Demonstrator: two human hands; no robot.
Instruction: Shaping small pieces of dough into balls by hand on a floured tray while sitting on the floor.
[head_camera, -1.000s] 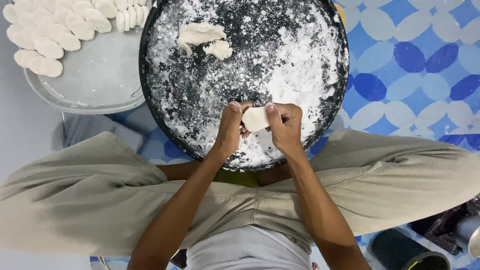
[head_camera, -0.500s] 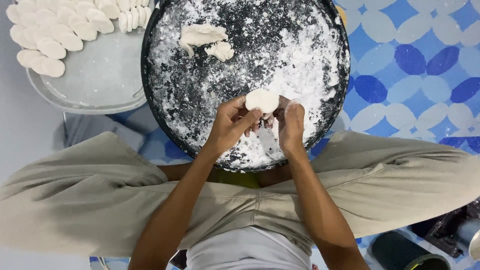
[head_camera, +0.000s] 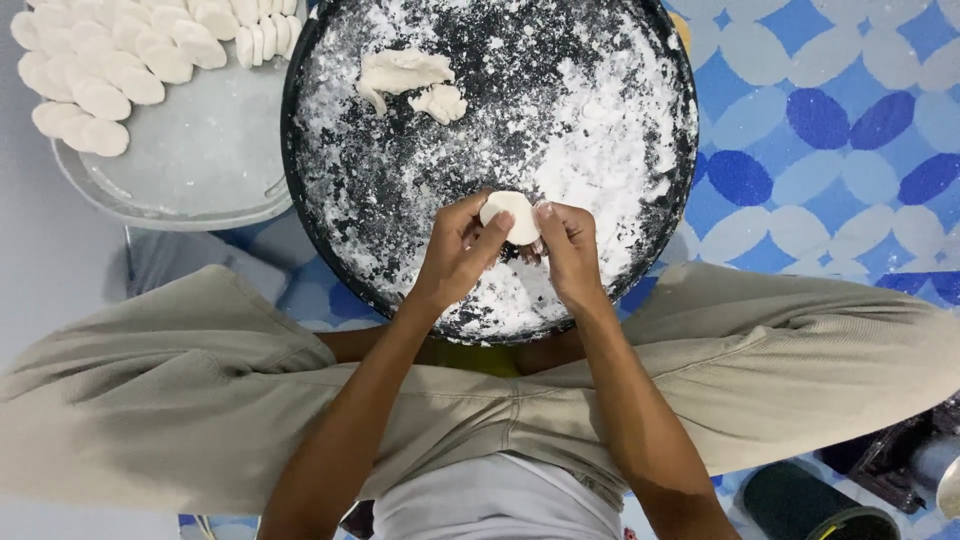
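Note:
My left hand (head_camera: 458, 250) and my right hand (head_camera: 568, 250) together hold a small flat white dough disc (head_camera: 510, 215) between their fingertips, just above the near part of a large round black pan (head_camera: 350, 250) dusted with white flour. At the pan's far side lie two lumps of white dough (head_camera: 405, 75). My crossed legs in beige trousers sit under the pan's near rim.
A round grey tray (head_camera: 200, 170) at the upper left carries several shaped white dough discs (head_camera: 100, 70) in rows. A blue and white patterned mat (head_camera: 820, 130) covers the floor at the right. Dark containers (head_camera: 810, 500) stand at the lower right.
The dough disc has stayed between both hands; they lifted it slightly and turned it, and the fingers now pinch it closer together over the pan.

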